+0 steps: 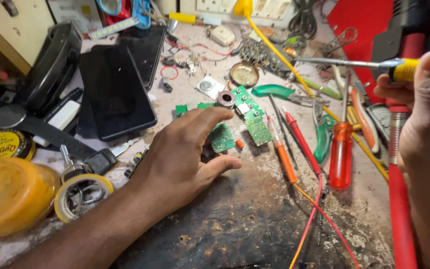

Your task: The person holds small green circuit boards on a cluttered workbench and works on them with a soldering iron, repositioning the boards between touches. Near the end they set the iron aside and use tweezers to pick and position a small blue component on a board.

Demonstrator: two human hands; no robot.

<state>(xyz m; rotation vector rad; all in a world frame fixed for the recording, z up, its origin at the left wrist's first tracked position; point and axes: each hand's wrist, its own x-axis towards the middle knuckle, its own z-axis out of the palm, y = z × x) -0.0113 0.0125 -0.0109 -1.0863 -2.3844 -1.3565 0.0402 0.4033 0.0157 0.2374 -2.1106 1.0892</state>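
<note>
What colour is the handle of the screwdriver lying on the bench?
Translucent orange-red screwdriver, head view.

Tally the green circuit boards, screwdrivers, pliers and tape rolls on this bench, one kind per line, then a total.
Green circuit boards: 3, a small one by the left hand, a long one and a small piece.
Screwdrivers: 2, orange handle, and yellow handle in the right hand.
Green-handled pliers: 2.
Tape rolls: 1.
Total: 8
</note>
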